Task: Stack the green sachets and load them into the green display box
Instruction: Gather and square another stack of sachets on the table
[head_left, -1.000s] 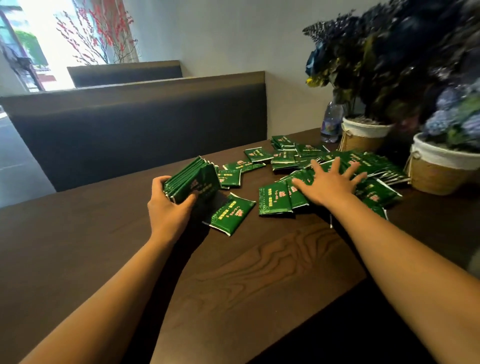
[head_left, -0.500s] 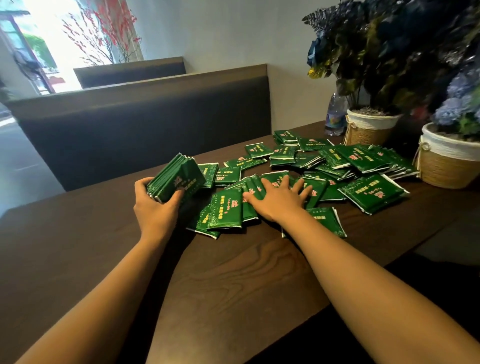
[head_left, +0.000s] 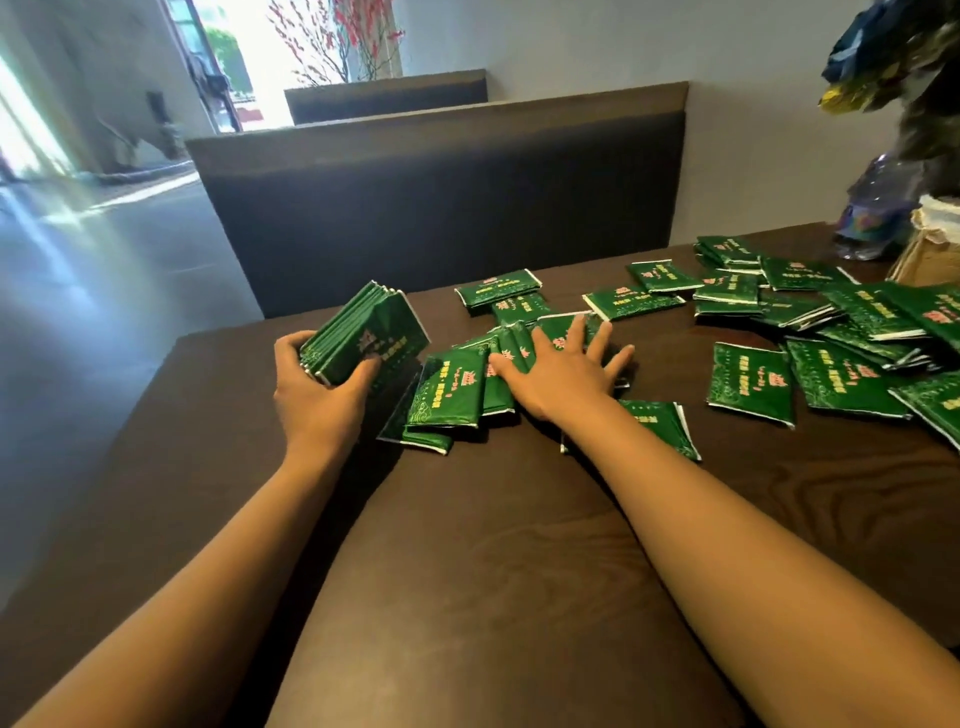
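Note:
My left hand (head_left: 317, 400) grips a stack of green sachets (head_left: 363, 332), held on edge just above the dark table (head_left: 493, 545). My right hand (head_left: 563, 371) lies flat with spread fingers on a fanned bunch of sachets (head_left: 452, 389) right beside the stack. One more sachet (head_left: 660, 423) lies partly under my right forearm. Loose sachets (head_left: 750, 382) are scattered over the table's right part, and a few others (head_left: 498, 288) lie further back. No green display box is in view.
A dark padded bench back (head_left: 441, 208) runs behind the table. At the far right stand a woven plant pot (head_left: 930, 249) and a plastic bottle (head_left: 872, 213). The table's left edge drops to a grey floor (head_left: 93, 312).
My right hand has dragged a bunch of sachets leftward, close to the stack in my left hand. The camera has swung left, pushing the plant pots to the frame's edge.

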